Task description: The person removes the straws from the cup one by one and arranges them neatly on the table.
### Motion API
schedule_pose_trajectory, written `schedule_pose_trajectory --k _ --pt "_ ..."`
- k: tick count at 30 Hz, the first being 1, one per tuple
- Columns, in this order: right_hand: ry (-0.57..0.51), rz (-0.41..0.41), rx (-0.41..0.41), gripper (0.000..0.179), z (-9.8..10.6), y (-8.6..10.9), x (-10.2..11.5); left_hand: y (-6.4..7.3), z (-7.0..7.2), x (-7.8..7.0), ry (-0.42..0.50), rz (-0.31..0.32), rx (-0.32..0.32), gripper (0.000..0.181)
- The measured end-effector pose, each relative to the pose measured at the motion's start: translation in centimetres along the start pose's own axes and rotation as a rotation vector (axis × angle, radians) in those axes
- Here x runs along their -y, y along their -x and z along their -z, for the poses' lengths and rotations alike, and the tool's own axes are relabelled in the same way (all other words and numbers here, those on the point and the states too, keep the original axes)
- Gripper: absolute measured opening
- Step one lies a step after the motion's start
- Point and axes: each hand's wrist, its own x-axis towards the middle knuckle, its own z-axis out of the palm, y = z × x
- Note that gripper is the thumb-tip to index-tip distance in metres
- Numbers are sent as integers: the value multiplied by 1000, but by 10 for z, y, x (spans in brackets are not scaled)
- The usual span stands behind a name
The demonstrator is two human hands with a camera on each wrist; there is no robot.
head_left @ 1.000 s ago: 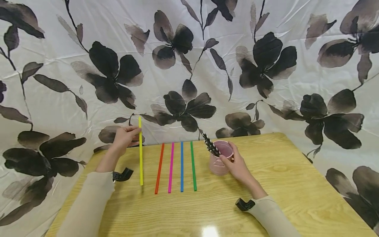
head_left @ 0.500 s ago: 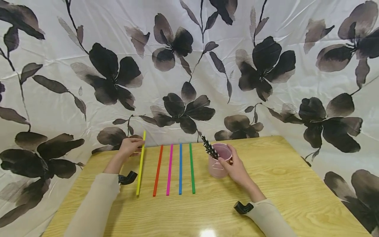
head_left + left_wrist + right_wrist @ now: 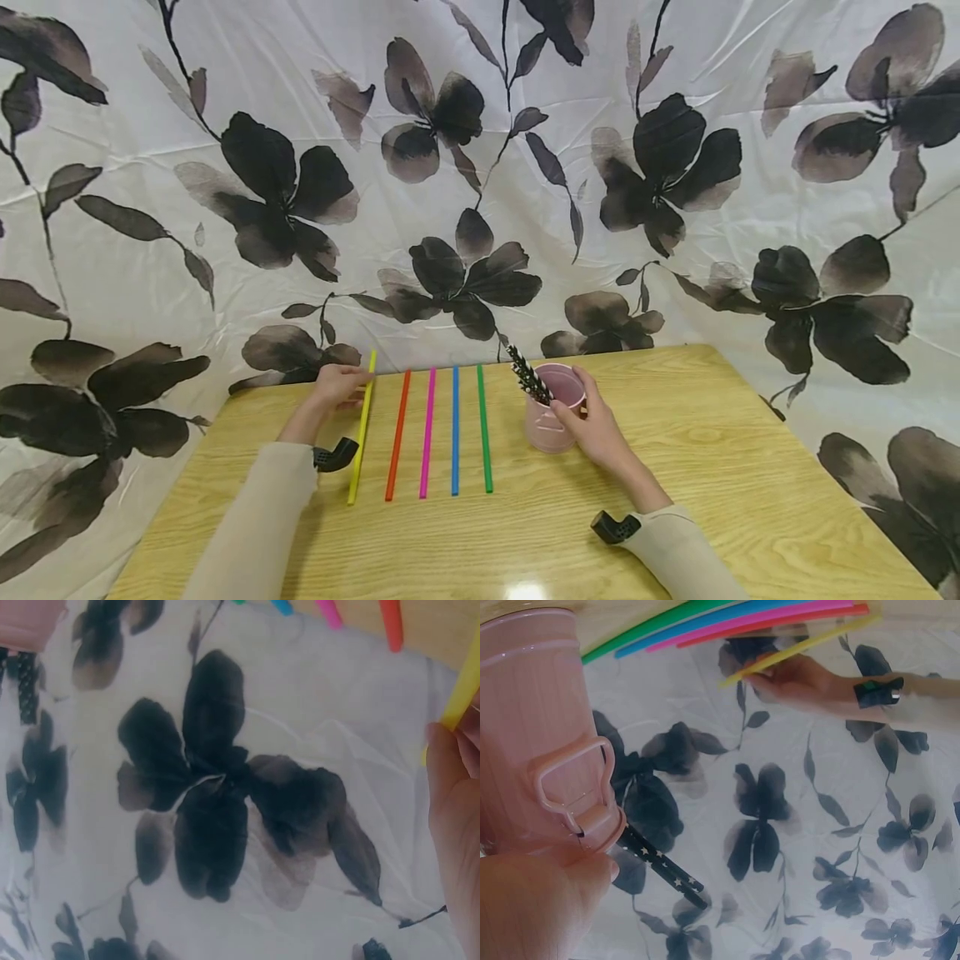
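In the head view my left hand (image 3: 336, 392) pinches a yellow straw (image 3: 363, 442) near its far end. The straw lies slightly aslant, its near end low over the wooden table. To its right a red straw (image 3: 397, 437), a pink straw (image 3: 427, 437), a blue straw (image 3: 455, 433) and a green straw (image 3: 484, 433) lie side by side. My right hand (image 3: 598, 425) grips a pink metal cup (image 3: 547, 429) at the rim. Black straws with white patterns (image 3: 528, 375) lean out of the cup to the left; the right wrist view shows stars on them (image 3: 664, 866).
The wooden table (image 3: 750, 467) ends at the back against a white cloth (image 3: 555, 225) printed with dark flowers. A small handle (image 3: 574, 780) sits on the cup's side. Each wrist wears a black camera mount (image 3: 336, 455).
My left hand has come down and a little to the right, lowering the yellow straw beside the red one. My right hand stays on the cup.
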Motion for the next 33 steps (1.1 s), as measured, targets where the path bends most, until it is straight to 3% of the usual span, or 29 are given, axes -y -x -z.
schedule_pose_trajectory --k 9,14,25,33 --pt "7 16 -11 71 0 -1 0 -5 -6 2 -48 50 7 40" --pt "6 -1 -1 72 0 -1 0 -7 -7 8 -72 41 23 40" --pt "-48 18 23 68 4 7 27 -10 -12 21 -77 50 -25 39" --pt "-40 11 24 68 4 9 29 -8 -16 26 -122 15 -57 37"
